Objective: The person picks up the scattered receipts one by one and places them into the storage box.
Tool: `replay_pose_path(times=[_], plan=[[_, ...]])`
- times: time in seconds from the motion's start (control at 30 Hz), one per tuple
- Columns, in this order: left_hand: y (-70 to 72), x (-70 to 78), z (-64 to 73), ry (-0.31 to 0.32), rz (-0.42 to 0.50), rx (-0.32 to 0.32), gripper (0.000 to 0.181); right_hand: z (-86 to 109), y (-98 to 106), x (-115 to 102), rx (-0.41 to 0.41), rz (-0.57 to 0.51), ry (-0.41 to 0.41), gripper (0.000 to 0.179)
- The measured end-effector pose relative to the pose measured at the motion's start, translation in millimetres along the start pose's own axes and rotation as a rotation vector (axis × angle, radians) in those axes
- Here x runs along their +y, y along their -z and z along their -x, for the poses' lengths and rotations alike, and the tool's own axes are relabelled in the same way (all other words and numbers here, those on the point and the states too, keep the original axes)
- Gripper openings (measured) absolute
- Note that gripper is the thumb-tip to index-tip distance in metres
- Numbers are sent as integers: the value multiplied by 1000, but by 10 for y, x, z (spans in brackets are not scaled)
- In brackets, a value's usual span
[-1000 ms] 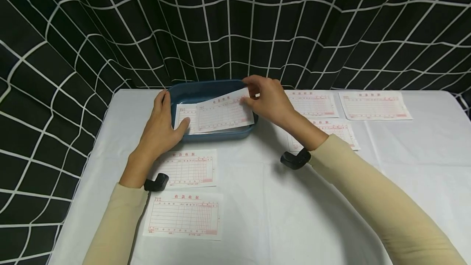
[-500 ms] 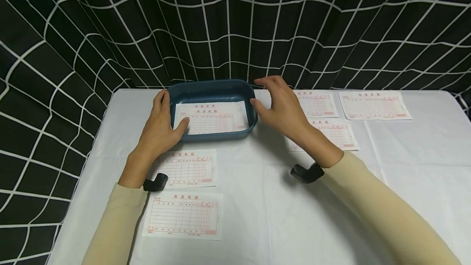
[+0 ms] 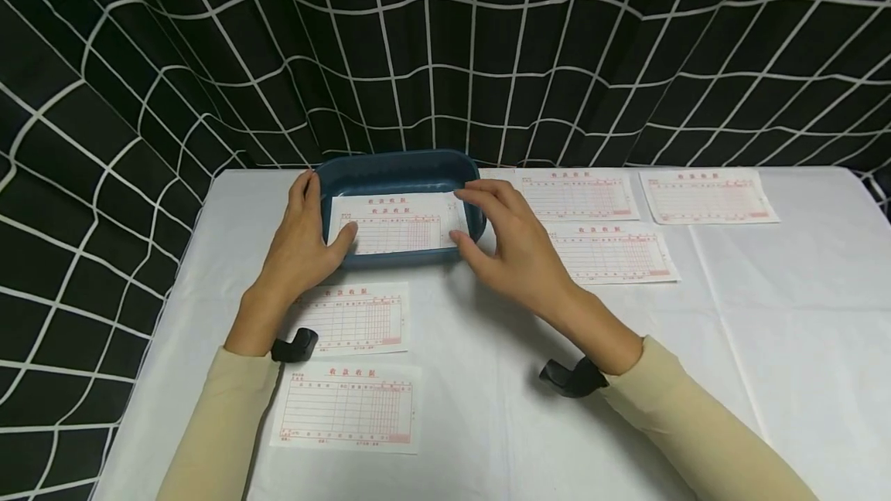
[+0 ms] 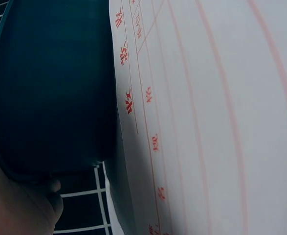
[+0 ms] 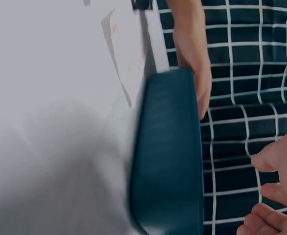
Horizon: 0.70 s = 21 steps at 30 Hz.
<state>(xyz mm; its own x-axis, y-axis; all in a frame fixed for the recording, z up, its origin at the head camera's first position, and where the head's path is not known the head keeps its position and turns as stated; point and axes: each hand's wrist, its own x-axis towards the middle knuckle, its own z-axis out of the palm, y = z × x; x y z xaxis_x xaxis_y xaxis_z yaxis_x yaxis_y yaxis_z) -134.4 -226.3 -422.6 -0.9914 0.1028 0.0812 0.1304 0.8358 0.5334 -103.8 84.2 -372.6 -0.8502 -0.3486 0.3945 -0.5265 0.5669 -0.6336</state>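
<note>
A dark blue plastic bin [image 3: 400,165] stands at the far edge of the table. Inside it lie several white receipt slips [image 3: 400,234] with red print, loosely stacked. My left hand [image 3: 299,250] grips the bin's left end, fingers along the outer wall and thumb over the slips. Up close, the left wrist view has the bin's wall [image 4: 50,88] beside a slip [image 4: 197,117]. At the right end my right hand [image 3: 518,250] spreads its thumb and index finger over the slips' right edge, holding nothing. The right wrist view catches that hand [image 5: 275,191] beyond the bin [image 5: 167,156].
Two receipt slips, an upper one [image 3: 362,323] and a lower one [image 3: 348,408], lie in front of the bin. To its right are three more: a back one [image 3: 578,195], a nearer one [image 3: 612,253] and a far-right one [image 3: 710,198]. A black white-gridded cloth [image 3: 431,45] rises behind.
The slip my right hand held at an angle has been let go and lies flat in the bin. That hand drew back right, then returned over the slips. My left hand stayed put.
</note>
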Motion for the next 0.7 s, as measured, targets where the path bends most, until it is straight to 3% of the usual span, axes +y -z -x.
replay_pose_path(times=[0.47,0.7], plan=[[5,6,-4,-4,-1,0,94,317,-352,-200,-46,-119,4,47],[13,-1,8,-9,-2,0,94,402,-593,-277,-162,-130,-56,47]])
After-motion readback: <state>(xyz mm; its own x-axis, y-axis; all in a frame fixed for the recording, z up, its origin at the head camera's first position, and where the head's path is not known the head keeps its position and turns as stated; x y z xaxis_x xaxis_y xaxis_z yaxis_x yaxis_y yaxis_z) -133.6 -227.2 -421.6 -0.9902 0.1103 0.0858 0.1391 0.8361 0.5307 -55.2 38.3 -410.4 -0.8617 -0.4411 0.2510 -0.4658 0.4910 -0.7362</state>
